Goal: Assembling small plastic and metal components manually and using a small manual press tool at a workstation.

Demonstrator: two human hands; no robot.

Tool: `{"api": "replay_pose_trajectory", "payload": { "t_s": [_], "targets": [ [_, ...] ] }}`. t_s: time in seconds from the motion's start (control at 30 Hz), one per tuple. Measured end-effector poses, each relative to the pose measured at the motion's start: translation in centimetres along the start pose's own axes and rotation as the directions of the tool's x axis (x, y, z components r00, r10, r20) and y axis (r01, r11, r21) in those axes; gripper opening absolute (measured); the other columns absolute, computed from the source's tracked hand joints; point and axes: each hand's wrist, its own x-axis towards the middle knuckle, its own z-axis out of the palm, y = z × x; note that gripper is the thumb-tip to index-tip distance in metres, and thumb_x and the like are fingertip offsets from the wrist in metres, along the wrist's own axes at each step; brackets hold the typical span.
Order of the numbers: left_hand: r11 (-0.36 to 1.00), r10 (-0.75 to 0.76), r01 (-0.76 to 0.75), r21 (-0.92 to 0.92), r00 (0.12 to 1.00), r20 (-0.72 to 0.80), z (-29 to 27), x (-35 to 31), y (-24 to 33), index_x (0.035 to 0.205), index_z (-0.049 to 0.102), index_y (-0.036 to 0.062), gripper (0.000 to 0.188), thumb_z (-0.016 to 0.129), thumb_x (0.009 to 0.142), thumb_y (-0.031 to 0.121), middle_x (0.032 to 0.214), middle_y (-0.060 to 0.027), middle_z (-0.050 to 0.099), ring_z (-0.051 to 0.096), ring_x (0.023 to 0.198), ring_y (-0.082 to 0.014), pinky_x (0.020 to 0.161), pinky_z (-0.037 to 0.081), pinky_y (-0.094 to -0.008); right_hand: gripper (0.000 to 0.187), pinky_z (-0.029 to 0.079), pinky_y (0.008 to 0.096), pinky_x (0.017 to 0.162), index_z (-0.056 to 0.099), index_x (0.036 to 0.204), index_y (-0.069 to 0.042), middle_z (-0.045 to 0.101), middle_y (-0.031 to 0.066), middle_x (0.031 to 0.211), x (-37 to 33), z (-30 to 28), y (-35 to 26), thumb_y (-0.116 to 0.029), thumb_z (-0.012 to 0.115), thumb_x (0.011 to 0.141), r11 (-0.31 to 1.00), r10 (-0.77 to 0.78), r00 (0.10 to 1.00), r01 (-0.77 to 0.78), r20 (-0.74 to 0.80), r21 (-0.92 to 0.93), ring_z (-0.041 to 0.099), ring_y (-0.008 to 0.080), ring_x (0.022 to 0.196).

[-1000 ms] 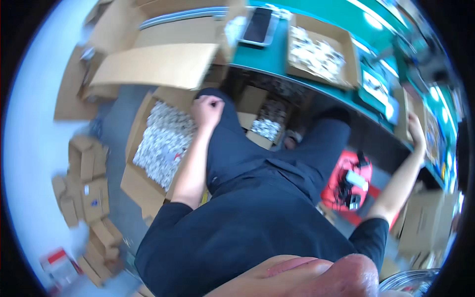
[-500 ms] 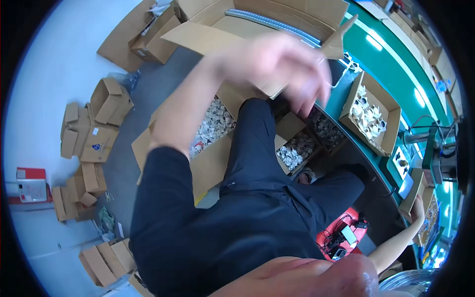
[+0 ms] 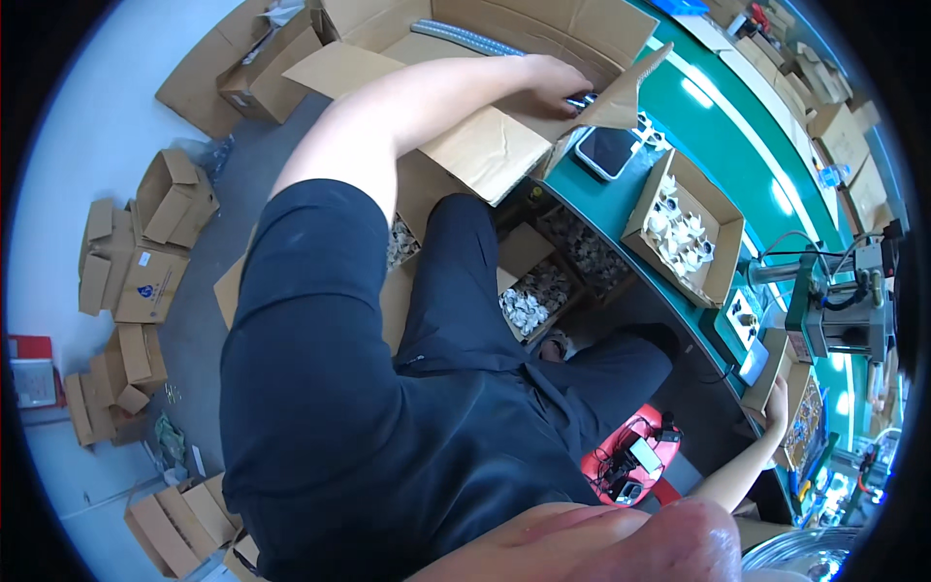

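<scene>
My left hand [image 3: 555, 85] reaches over the big open carton [image 3: 369, 70] at the top, with its fingers closed on a small shiny metal part [image 3: 581, 101]. Most of that part is hidden by the fingers. A row of silvery metal pieces [image 3: 465, 37] lies inside the carton, left of the hand. At the far right my right hand [image 3: 777, 407] curls over the wall of a small cardboard box [image 3: 766, 376] on the green bench. Its fingertips are partly hidden, and I see nothing held inside the grip besides the box edge.
On the bench [image 3: 679, 116] lie a phone [image 3: 609, 152] and a shallow box [image 3: 734, 254] of white parts. A bench machine [image 3: 824, 301] stands further right. Boxes of small parts [image 3: 525, 308] sit by my legs. A red stool [image 3: 635, 427] holds cables. Cartons [image 3: 150, 286] line the left.
My left hand has swung from a blurred position above my knees up to the carton, where it now grips a small metal part. My right hand stays at the cardboard box. The whole view has shifted slightly.
</scene>
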Motion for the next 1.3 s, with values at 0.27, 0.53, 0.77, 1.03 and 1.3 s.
{"api": "replay_pose_trajectory", "payload": {
  "t_s": [0.27,0.53,0.77,1.03,1.3],
  "targets": [
    [0.971,-0.013,-0.005,-0.237,0.997,-0.073,2.5,0.7,0.9,0.115,0.062,0.0026,0.045,0.07,0.089,0.039,0.109,-0.0209,0.068,0.064,0.104,-0.0389,0.087,0.051,-0.0463,0.034,0.051,0.0288,0.079,0.066,0.117,0.004,0.069,0.0062,0.098,0.3,0.4,-0.5,-0.023,0.056,0.099,0.999,-0.006,0.999,0.005,-0.045,-0.04,0.062,0.0133,0.088],
    [0.717,-0.307,0.217,-0.663,0.952,-0.021,-4.7,-2.3,1.8,0.128,0.059,0.0055,0.045,0.06,0.1,0.04,0.103,-0.0071,0.067,0.063,0.086,-0.0158,0.073,0.052,-0.0283,0.032,0.051,0.0265,0.077,0.062,0.125,0.0,0.068,0.0064,0.103,-0.1,-2.1,1.5,-0.019,0.059,0.099,0.999,0.003,0.982,0.004,-0.19,0.036,0.063,0.0126,0.09],
    [0.198,-0.397,-0.257,-0.946,0.861,-0.317,-10.3,-10.7,7.1,0.114,0.067,0.0019,0.037,0.067,0.097,0.034,0.098,-0.0082,0.069,0.063,0.077,-0.0099,0.071,0.056,-0.0256,0.042,0.051,0.0259,0.074,0.053,0.135,-0.002,0.062,0.0075,0.117,-2.7,-0.5,0.0,-0.015,0.065,0.096,0.721,-0.15,0.798,0.492,-0.584,0.488,0.062,0.0124,0.091],
    [-0.345,-0.208,-0.352,-0.87,0.933,-0.295,-10.9,-11.6,21.3,0.125,0.057,-0.0068,0.055,0.061,0.099,0.042,0.095,-0.0063,0.064,0.06,0.077,-0.0113,0.066,0.052,-0.0262,0.039,0.05,0.0249,0.075,0.055,0.133,-0.007,0.064,0.0079,0.119,-10.0,14.6,-14.3,-0.013,0.064,0.096,0.614,-0.153,0.876,0.447,-0.457,0.651,0.064,0.0137,0.097],
    [-0.401,0.011,0.128,-0.907,0.991,0.134,-0.5,-8.3,33.0,0.118,0.065,-0.0017,0.038,0.063,0.1,0.031,0.09,-0.004,0.066,0.059,0.073,-0.0073,0.067,0.051,-0.0223,0.03,0.047,0.0256,0.075,0.066,0.117,-0.003,0.065,0.0046,0.098,-14.7,24.3,-23.3,-0.01,0.07,0.089,0.594,-0.703,0.672,0.735,-0.233,0.327,0.059,0.0126,0.082]
  ]
}}
